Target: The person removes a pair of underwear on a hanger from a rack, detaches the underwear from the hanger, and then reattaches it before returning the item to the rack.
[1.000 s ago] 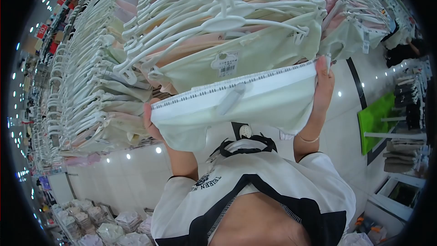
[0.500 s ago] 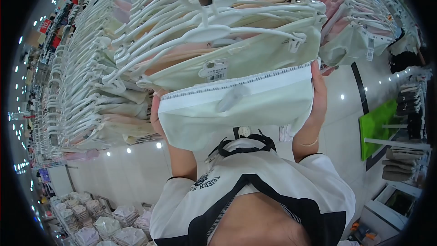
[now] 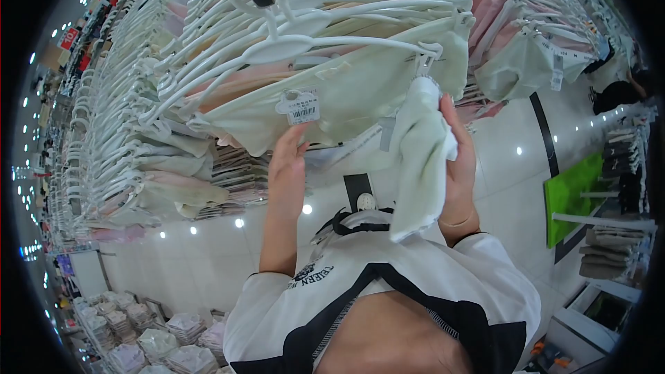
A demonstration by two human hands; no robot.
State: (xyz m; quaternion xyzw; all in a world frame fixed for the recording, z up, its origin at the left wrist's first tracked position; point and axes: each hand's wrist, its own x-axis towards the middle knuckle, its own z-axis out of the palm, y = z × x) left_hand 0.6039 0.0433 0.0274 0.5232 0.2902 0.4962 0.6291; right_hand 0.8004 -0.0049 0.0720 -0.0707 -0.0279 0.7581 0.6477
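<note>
My right hand [image 3: 457, 159] grips pale green underpants [image 3: 419, 156] by their right side. They hang down in folds, their top corner right at the clip [image 3: 422, 62] on the right end of a white hanger [image 3: 277, 48]. A small grey label shows at their left edge. My left hand [image 3: 287, 159] holds nothing; its fingers are loosely apart and point up at the lower edge of another pale green garment [image 3: 353, 93] hanging behind. Just above those fingertips is that garment's white barcode tag [image 3: 301, 106].
Closely packed hangers with pale clothes [image 3: 159, 145] fill the rack on the left, and pink ones [image 3: 492, 17] hang at the upper right. Folded stacks [image 3: 166, 343] lie at the lower left. A green panel [image 3: 575, 194] stands on the right. Another person's dark-clothed arm shows at the far right.
My left hand has let go of the underpants' left side and moved right and up toward the hanging garment. The underpants now droop from the right side, no longer stretched between both hands.
</note>
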